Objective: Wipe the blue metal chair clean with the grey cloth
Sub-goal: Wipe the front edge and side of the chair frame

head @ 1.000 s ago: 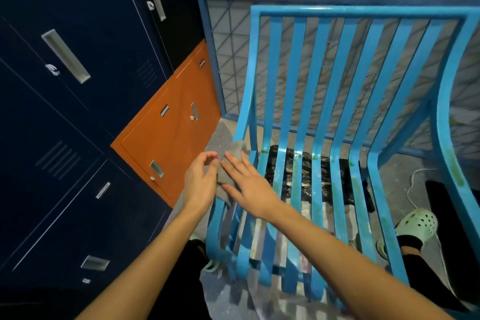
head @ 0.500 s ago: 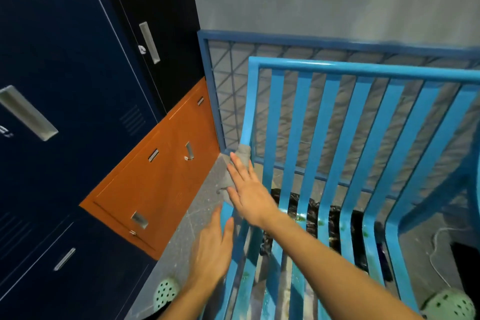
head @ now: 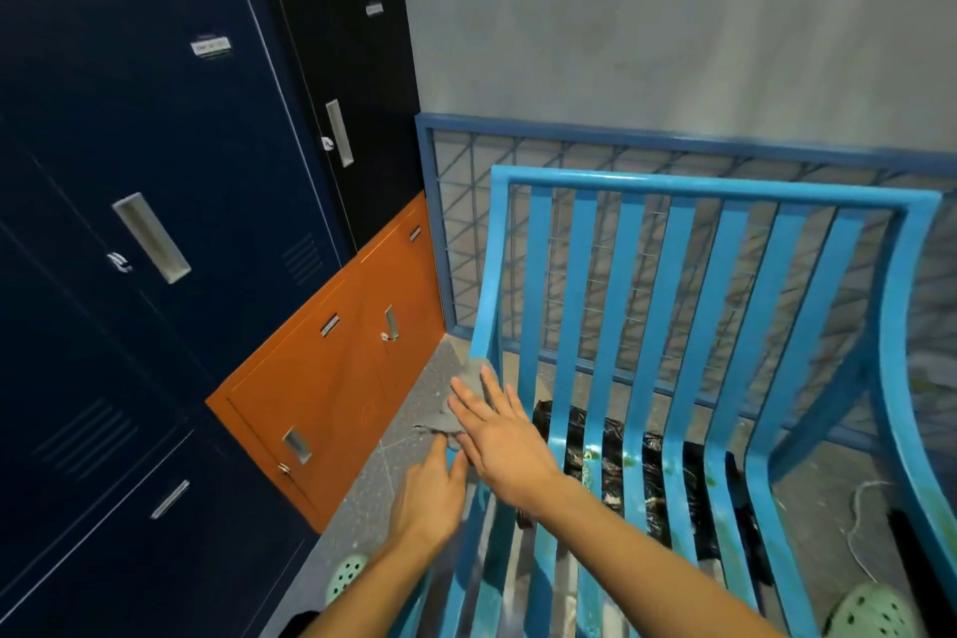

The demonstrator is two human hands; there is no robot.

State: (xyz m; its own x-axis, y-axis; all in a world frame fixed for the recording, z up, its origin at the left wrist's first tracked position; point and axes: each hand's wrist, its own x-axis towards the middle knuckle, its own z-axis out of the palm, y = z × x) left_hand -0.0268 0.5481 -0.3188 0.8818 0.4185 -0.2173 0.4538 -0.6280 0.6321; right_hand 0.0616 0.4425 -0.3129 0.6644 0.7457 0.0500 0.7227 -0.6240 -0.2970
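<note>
One blue metal chair: right hand, fingers straight and apart, presses grey cloth against its left frame; left hand fingers straight, together. One locker label, unreadable.

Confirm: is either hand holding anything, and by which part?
Nothing gripped: the right hand presses the grey cloth against the blue chair upright; the left hand touches the cloth's lower edge with straight fingers.

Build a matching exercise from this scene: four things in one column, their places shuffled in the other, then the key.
1. grey cloth
2. orange cabinet
3. black plastic
4. mesh panel

A. behind the chair back
B. under the right hand
C. on the floor beneath the seat slats
D. low beside the dark lockers

Pairs: 1-B, 2-D, 3-C, 4-A
</note>
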